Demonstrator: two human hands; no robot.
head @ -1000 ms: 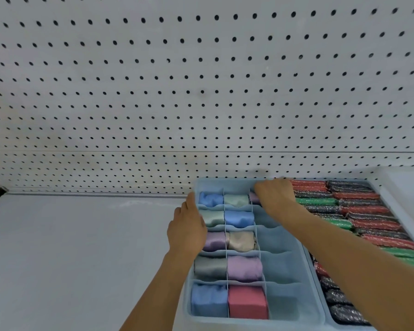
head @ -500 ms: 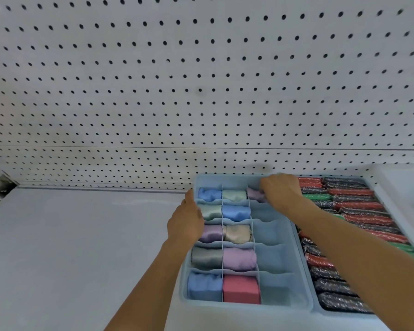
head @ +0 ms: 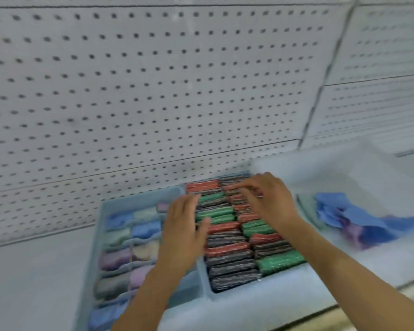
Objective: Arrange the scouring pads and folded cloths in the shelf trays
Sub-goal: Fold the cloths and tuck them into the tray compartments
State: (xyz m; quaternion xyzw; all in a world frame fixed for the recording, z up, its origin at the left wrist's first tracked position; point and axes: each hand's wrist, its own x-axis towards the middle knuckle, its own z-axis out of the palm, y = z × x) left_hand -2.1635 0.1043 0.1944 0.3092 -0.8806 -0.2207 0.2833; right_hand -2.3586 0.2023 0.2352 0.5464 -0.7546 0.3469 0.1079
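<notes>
The white pegboard (head: 153, 91) is backing a smooth shelf (head: 34, 283). Two pale blue plastic trays are sitting there: the divided cloth tray (head: 139, 199), soft folded cloths filling most cells, and the pad tray (head: 237, 296), packed with glittery scouring pads (head: 230, 266). Loose blue cloths (head: 339, 211) are waiting right, so work seems unfinished. The left hand (head: 184, 225) and right hand (head: 268, 199) are hovering over pads, fingers spread, gripping nothing.

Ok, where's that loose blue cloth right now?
In the head view the loose blue cloth lies crumpled at the right, in a pale tray beside the scouring pad tray, just right of the right hand.
</notes>
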